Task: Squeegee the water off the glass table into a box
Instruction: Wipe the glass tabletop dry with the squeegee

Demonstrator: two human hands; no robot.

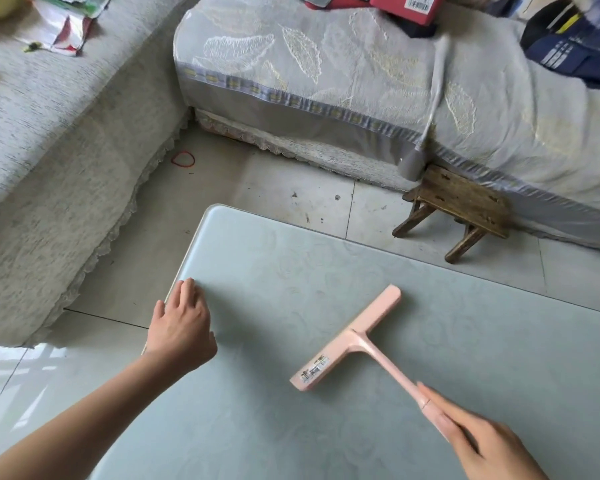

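Note:
A pink T-shaped squeegee (350,339) lies with its blade on the pale green glass table (291,410), blade running from lower left to upper right. My right hand (482,441) grips the end of its handle at the lower right, index finger stretched along it. At the table's left edge rests my left hand (181,327), fingers loosely bent over the rim and holding nothing. I cannot make out water on the glass, and no box is in view.
A low wooden stool (458,209) stands on the tiled floor beyond the table's far right. Covered sofas run along the left (49,150) and the back (326,81). A red rubber band (183,159) lies on the floor.

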